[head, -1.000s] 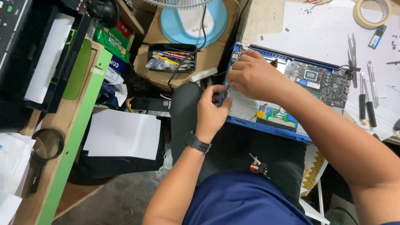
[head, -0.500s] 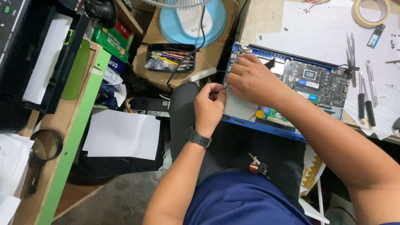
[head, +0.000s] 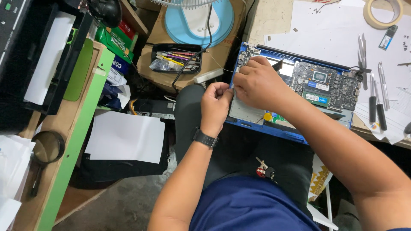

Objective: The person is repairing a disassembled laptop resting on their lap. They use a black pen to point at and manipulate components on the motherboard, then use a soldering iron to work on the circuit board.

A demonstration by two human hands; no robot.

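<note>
Both hands are meeting at the left edge of an opened blue laptop [head: 299,96]: the left hand [head: 216,105], wearing a black wristwatch [head: 204,138], is curling its fingers shut as if pinching something too small to make out, while the right hand [head: 257,83] is lying half-closed over the exposed board, fingertips touching the left's. Screwdrivers [head: 376,109] are lying on white paper [head: 329,38] further right.

Electronics repair workshop, opened laptop [head: 317,90], screwdrivers [head: 376,111], magnifying glass [head: 45,149]
</note>
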